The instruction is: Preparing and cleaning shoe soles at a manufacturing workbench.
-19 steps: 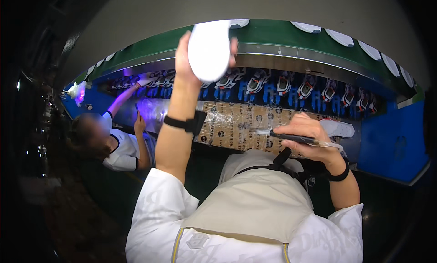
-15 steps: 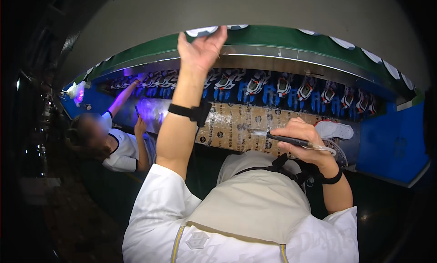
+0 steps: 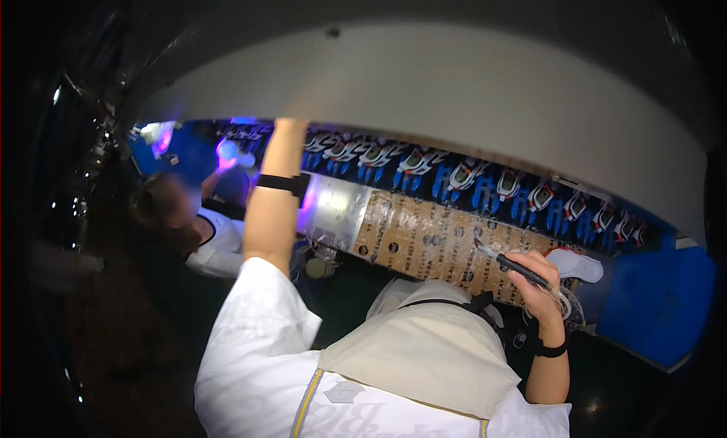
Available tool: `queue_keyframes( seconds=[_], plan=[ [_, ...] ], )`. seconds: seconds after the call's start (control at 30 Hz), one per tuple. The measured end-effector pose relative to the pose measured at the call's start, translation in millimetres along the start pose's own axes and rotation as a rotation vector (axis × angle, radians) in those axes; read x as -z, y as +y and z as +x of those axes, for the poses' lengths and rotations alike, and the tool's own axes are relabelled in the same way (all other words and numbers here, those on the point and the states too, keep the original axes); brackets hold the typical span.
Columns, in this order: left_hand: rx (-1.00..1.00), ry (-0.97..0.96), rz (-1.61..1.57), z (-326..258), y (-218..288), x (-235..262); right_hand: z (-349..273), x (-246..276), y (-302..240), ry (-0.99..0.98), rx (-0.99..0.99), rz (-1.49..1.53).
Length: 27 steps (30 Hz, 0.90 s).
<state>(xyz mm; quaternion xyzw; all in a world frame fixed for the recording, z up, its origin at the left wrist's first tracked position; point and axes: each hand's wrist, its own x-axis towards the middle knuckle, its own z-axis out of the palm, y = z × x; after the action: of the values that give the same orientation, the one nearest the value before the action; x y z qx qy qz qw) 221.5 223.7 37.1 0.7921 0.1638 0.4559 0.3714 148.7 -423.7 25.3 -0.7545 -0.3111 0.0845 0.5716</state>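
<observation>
My left arm stretches up to the grey overhead panel [image 3: 454,82]. My left hand [image 3: 291,124] is smeared and mostly lost at the panel's lower edge, so its fingers and anything in them do not show. Lower right, my right hand [image 3: 541,283] is wrapped round a slim brush [image 3: 524,272] with a black handle, a pale neck and a dark tip. A clear tube trails from its rear end. The brush tip is over the printed brown covering [image 3: 424,237] of the bench. Beside my right hand lies a white shoe part [image 3: 581,267] with a red edge.
Grey, white and orange shoe uppers [image 3: 465,174] stand on blue holders [image 3: 485,203] in a row beyond the bench. A blue panel [image 3: 659,301] closes the right end. To the left, a co-worker [image 3: 216,248] reaches into violet light.
My left hand has gone from beside a white sole on the green belt to the panel's edge. The brush has shifted right and lower, its tip tilted more upward. The view has shifted, hiding the belt.
</observation>
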Motion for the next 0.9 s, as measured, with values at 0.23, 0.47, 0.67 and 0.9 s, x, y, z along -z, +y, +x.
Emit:
queue_keyframes(
  seconds=[0.23,0.47,0.67,0.9],
  plan=[
    [0.166,-0.092,0.528,81,-114,104,3,-20,14,0.085,-0.121,0.064],
    [0.365,0.058,0.378,91,-143,86,15,-15,8,0.199,-0.1,-0.026],
    [0.345,0.212,0.112,77,-108,131,10,-10,2,0.19,-0.166,-0.035],
    [0.223,0.094,-0.435,31,-53,133,10,-19,15,0.503,-0.218,0.145]
  ],
)
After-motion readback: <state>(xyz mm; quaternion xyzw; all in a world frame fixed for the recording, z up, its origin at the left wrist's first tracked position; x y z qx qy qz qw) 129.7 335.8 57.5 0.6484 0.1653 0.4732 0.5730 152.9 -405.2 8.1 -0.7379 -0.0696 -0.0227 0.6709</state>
